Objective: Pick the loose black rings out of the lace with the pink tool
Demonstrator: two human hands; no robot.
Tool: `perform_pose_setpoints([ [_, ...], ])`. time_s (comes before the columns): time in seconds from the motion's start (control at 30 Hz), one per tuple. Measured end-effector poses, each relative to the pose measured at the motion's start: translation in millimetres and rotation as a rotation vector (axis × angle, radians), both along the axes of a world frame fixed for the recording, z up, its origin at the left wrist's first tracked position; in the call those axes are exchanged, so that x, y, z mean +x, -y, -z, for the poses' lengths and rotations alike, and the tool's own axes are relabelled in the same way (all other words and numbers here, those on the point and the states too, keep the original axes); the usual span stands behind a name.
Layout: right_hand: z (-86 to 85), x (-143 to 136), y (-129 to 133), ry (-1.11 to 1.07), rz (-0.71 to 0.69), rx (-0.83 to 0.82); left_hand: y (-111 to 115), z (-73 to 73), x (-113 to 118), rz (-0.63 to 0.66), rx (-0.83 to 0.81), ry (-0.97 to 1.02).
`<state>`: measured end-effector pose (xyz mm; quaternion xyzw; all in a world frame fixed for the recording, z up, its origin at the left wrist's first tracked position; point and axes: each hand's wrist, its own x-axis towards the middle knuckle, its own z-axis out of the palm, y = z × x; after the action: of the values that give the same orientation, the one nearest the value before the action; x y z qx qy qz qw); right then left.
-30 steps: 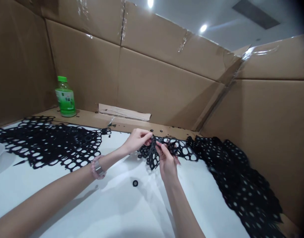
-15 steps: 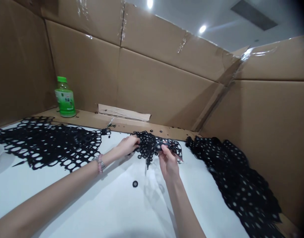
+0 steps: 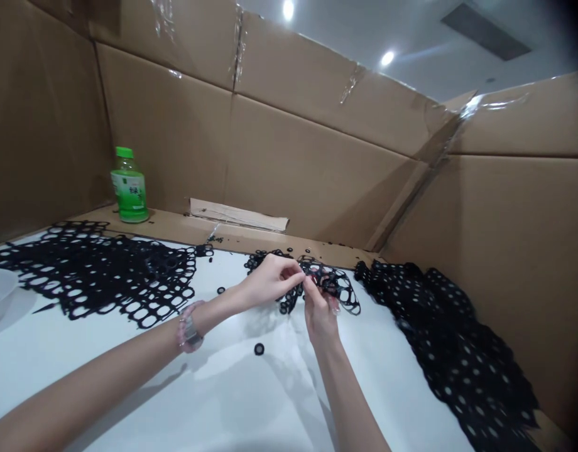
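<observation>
A white bowl (image 3: 0, 285) stands at the left edge of the view, cut off by the frame; a small dark bit shows in it, too little to identify. A clear bottle (image 3: 130, 196) with a green cap stands upright near the cardboard wall (image 3: 293, 157), with green liquid inside.

The left hand (image 3: 272, 279) has its thumb and fingertips pressed together, meeting the fingertips of the right hand (image 3: 321, 317); whether anything small is between them cannot be told. The right hand pinches a black net piece (image 3: 349, 295), which spreads out behind and to the right of its fingers. Small black rings (image 3: 287, 306) lie in a heap behind and below the left hand, partly hidden by it.

One loose ring (image 3: 259, 349) lies apart on the white surface (image 3: 223, 402), nearer the camera. A wide black net (image 3: 105, 267) lies flat on the left, between the bowl and the left hand. Black perforated sheets (image 3: 444, 326) are heaped on the right. A cardboard strip (image 3: 237, 215) lies along the foot of the wall, right of the bottle.
</observation>
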<state>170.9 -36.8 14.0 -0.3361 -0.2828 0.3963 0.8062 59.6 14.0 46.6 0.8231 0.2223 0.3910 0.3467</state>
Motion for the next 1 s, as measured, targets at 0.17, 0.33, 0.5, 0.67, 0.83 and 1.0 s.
perform_pose_setpoints([
  [0.17,2.3,3.4,-4.0,-0.071,0.033,0.002,-20.6,5.7,0.6,0.035,-0.325,0.087],
  [0.33,6.8,13.8,-10.3,-0.128,0.01,0.003,-50.6,17.6,-7.4,-0.139,-0.309,0.039],
  [0.5,3.7,17.4,-7.4,-0.172,-0.034,-0.013,-81.2,31.2,-30.5,-0.355,-0.136,-0.074],
  [0.67,2.2,14.0,-5.0,-0.23,-0.145,-0.013,-75.1,58.1,-27.9,-0.373,0.043,-0.282],
  [0.83,-0.2,19.5,-5.7,-0.294,-0.148,0.008,-60.2,51.9,-18.5,-0.412,0.161,-0.272],
  [1.0,-4.6,22.5,-2.2,-0.275,-0.145,0.102,-46.5,21.6,-12.2,-0.237,-0.071,0.064],
])
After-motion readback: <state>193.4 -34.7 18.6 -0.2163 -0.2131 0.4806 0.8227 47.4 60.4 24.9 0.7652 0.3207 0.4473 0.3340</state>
